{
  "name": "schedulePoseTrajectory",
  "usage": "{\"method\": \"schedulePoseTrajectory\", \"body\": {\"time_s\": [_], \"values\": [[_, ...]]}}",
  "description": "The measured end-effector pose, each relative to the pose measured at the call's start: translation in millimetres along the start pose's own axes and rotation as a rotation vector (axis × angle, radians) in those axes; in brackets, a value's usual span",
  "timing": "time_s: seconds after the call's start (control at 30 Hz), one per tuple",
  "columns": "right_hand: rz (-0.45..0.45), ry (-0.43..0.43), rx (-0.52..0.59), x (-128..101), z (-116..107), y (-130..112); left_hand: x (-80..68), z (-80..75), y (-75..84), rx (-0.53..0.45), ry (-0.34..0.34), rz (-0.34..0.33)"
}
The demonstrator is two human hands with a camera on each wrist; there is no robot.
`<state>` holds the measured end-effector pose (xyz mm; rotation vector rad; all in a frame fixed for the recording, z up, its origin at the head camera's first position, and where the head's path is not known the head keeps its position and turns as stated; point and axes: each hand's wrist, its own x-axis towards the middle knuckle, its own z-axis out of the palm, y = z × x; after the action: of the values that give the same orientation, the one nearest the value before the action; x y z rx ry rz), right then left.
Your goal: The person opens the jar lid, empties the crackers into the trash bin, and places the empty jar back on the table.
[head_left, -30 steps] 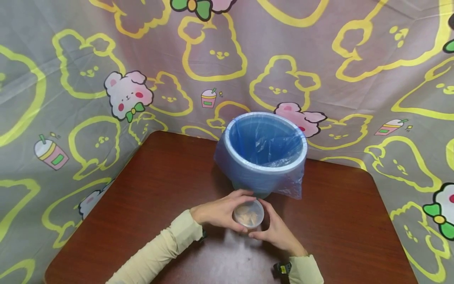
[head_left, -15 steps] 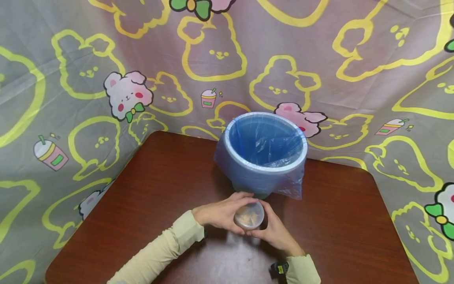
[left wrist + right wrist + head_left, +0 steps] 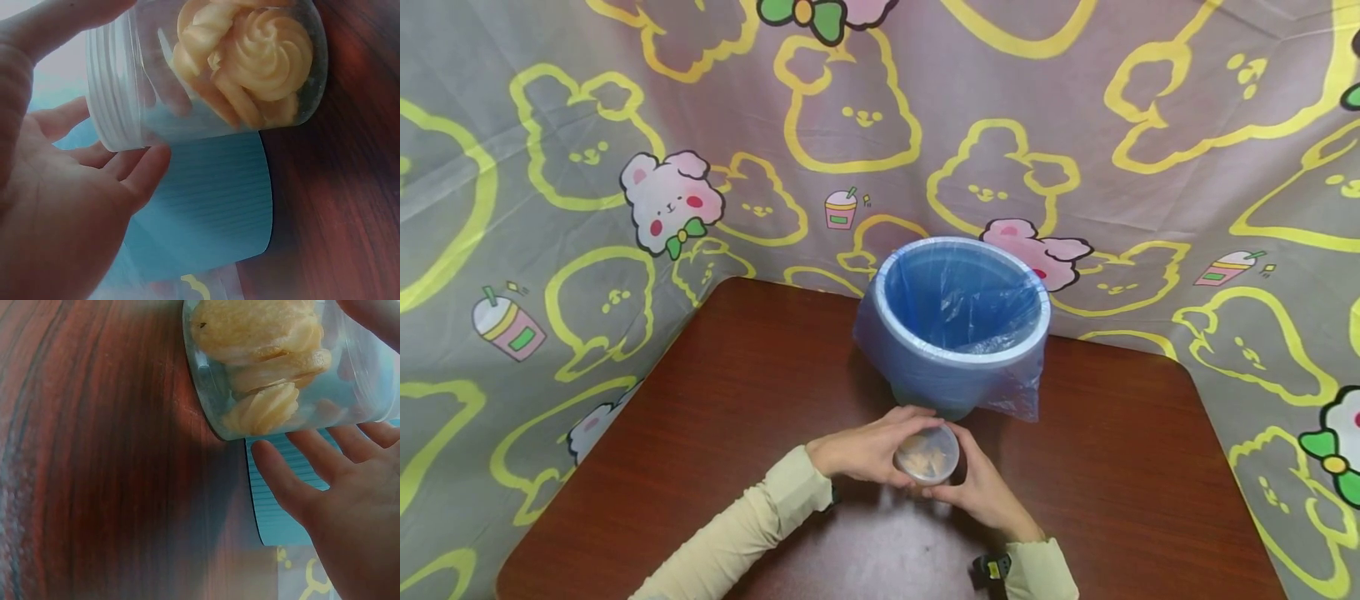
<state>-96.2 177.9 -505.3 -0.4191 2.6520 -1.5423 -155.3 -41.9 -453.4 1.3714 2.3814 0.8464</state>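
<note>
While we are holding the cookie jar (image 3: 927, 455) in both hands' grip (image 3: 865, 450) (image 3: 981, 492) near the table's (image 3: 700, 433) front edge, its lid may be loosening, spilling cookies beside the lined bin (image 3: 958, 333).

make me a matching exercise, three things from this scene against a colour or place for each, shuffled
Things:
1. jar
2. bin
3. table

Descriptions:
A. reddish-brown wood grain
B. lined with a blue bag, at the table's far edge
C. clear plastic, pale swirled cookies inside, held between both hands

Pairs: 1-C, 2-B, 3-A
</note>
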Motion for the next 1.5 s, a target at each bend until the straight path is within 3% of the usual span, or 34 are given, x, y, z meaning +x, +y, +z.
{"method": "schedulePoseTrajectory", "body": {"time_s": [0.33, 0.8, 1.5], "values": [[-0.051, 0.006, -0.033, -0.9, 1.2, 2.4, -0.9, 1.7, -2.1, 0.019, 0.029, 0.030], [0.009, -0.003, 0.040, -1.7, 1.0, -0.7, -3.9, 2.9, -0.6, 0.011, 0.032, -0.006], [0.018, 0.001, 0.022, -1.9, 0.8, -1.9, -5.5, 5.0, 2.6, 0.035, 0.067, -0.050]]}}
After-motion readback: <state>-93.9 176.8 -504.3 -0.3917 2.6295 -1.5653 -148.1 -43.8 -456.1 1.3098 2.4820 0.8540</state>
